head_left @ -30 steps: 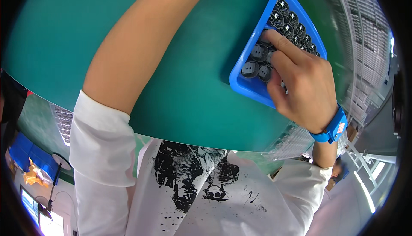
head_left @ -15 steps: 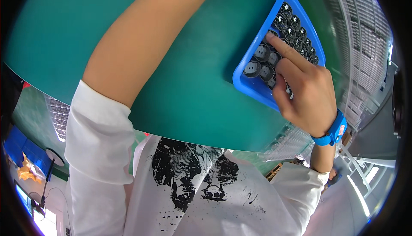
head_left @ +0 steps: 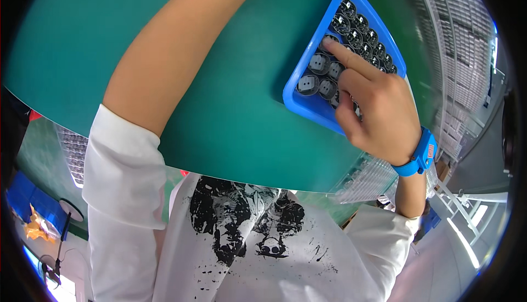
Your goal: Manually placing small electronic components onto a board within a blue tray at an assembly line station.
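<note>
My right hand (head_left: 379, 104), with a blue wrist strap (head_left: 420, 152), reaches over a blue plastic tray (head_left: 294, 94). Its index finger is stretched out, and the fingertip rests on one of the round black parts. The thumb is apart from that finger and the others are bent; nothing shows in the hand. Several round parts stand in rows inside the tray, some with a pale grey insert (head_left: 308, 85), others dark with a small white piece (head_left: 348, 6). The hand hides part of the rows. My left forearm (head_left: 170, 49) crosses the table upward, and the left hand lies beyond the top edge.
The tray stands on a green table (head_left: 230, 137), near its right edge. Beyond that edge are stacked clear trays or racks (head_left: 466, 71). At lower left are blue bins (head_left: 44, 197) and a round-headed stand (head_left: 70, 206).
The tray and my right hand appear shifted slightly left and up in the picture, as does much of the scene. The index finger stays on the parts in the same row.
</note>
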The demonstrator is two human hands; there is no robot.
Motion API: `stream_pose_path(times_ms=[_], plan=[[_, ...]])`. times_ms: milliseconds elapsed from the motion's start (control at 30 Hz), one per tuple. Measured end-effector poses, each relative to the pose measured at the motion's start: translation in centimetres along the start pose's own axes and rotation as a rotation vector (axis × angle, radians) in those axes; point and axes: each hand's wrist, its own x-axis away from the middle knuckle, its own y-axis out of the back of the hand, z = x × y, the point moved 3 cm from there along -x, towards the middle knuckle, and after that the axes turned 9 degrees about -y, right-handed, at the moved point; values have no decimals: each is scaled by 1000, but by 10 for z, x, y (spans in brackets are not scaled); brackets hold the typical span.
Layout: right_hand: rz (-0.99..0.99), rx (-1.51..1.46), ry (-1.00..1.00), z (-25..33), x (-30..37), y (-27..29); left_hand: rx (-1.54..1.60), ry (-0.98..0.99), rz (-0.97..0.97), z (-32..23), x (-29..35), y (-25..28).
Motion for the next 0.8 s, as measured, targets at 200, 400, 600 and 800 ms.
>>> stream_pose_path(times_ms=[200, 400, 600, 800], plan=[[2, -202, -42, -6, 0, -1, -14, -44, -16, 2, 0, -4], [31, -318, -98, -11, 1, 1, -18, -38, -22, 3, -1, -5], [-19, -422, -66, -18, 4, 8, -16, -10, -3, 4, -1, -6], [-355, -191, -62, -13, -1, 3, -44, -59, -23, 6, -2, -7]])
